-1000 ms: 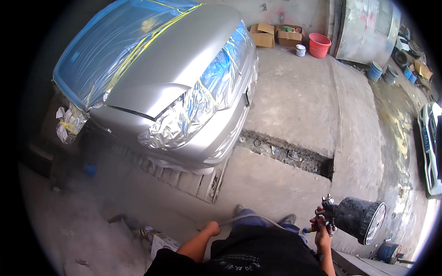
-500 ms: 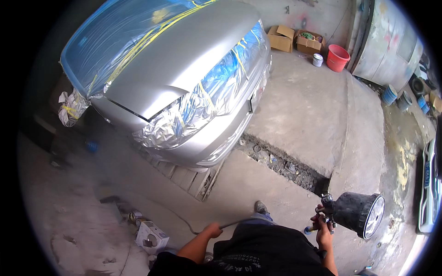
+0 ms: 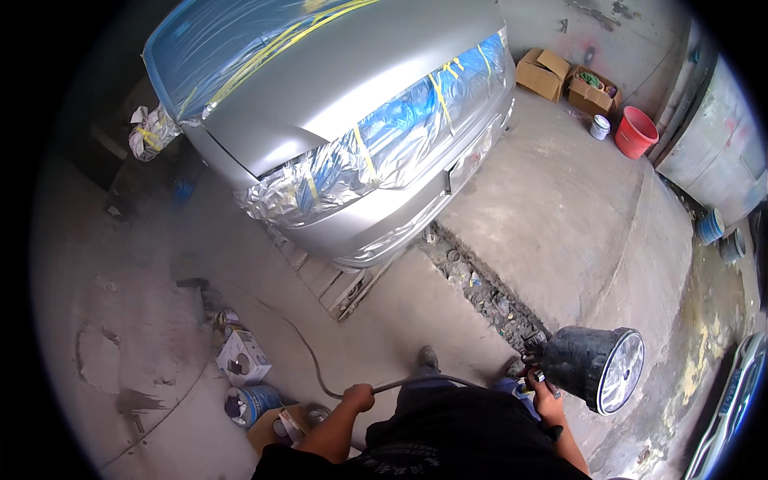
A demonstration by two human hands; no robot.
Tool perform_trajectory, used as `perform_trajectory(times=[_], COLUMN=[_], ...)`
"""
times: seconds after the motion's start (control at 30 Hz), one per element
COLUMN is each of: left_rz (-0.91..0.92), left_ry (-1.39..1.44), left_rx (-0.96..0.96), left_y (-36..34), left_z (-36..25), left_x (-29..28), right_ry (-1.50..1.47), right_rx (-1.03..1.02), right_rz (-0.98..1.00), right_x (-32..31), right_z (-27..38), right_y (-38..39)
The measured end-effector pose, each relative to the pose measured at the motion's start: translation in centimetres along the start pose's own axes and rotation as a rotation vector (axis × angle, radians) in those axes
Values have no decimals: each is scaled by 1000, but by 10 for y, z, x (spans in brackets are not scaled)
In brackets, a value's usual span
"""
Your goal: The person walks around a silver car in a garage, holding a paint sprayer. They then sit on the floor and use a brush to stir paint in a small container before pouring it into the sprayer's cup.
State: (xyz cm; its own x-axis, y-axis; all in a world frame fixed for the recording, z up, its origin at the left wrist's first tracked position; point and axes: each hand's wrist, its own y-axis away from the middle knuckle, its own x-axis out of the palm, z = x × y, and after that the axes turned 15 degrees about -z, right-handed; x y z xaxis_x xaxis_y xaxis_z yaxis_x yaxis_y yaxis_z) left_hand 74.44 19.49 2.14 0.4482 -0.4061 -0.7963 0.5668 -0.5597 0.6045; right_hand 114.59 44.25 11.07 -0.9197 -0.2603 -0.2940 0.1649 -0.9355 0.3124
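My left hand (image 3: 358, 398) is closed around a dark air hose (image 3: 312, 358), which trails across the floor and runs past my waist toward my right side. My right hand (image 3: 546, 400) grips a spray gun (image 3: 536, 360) with a large dark cup (image 3: 596, 368) lying sideways to the right. Ahead of me is a silver car (image 3: 368, 232), its glass and other openings masked with blue-tinted plastic (image 3: 216, 32), crinkled silver sheeting and yellow tape. Faint mist hangs left of the car.
A debris-filled channel (image 3: 484, 296) crosses the floor. Cardboard boxes (image 3: 542, 78), a red bucket (image 3: 636, 128) and metal panels (image 3: 712, 140) line the back. Cans (image 3: 708, 228) and a loose bumper (image 3: 732, 408) are at right; a white box (image 3: 242, 358) and paint cans (image 3: 248, 404) lie at lower left.
The view has shifted, so the car sits higher and further right and more clutter shows at lower left. The spray gun sits a little lower in view, still in my right hand.
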Motion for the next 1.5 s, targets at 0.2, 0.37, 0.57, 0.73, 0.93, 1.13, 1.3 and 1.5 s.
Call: perform_trajectory(times=[0.2, 0.37, 0.57, 0.73, 0.93, 1.13, 1.3, 1.5], left_rz=[-80, -118, -64, -24, -46, -21, 80, 53], left_ry=[19, 165, 280, 321, 359, 440, 449, 443], left_rx=[-124, -231, -257, -320, -326, -346, -316, -317], left_y=[102, 168, 209, 235, 272, 324, 341, 349], left_z=[-80, -114, -141, -146, -140, -142, -146, -162], left_x=[52, 93, 137, 170, 247, 294, 314, 310], right_ry=[-58, -154, -121, 38, 564, 658, 623, 570], right_rx=[-158, -11, -177, -353, -394, -339, -264, -199], right_rz=[220, 282, 325, 435, 473, 612, 677, 716], right_x=[-69, -99, -108, -111, -118, -134, -151, -172], right_z=[-12, 12, -21, -21, 8, -30, -60, -84], right_y=[-56, -84, -86, -64, -7, 35, 53, 47])
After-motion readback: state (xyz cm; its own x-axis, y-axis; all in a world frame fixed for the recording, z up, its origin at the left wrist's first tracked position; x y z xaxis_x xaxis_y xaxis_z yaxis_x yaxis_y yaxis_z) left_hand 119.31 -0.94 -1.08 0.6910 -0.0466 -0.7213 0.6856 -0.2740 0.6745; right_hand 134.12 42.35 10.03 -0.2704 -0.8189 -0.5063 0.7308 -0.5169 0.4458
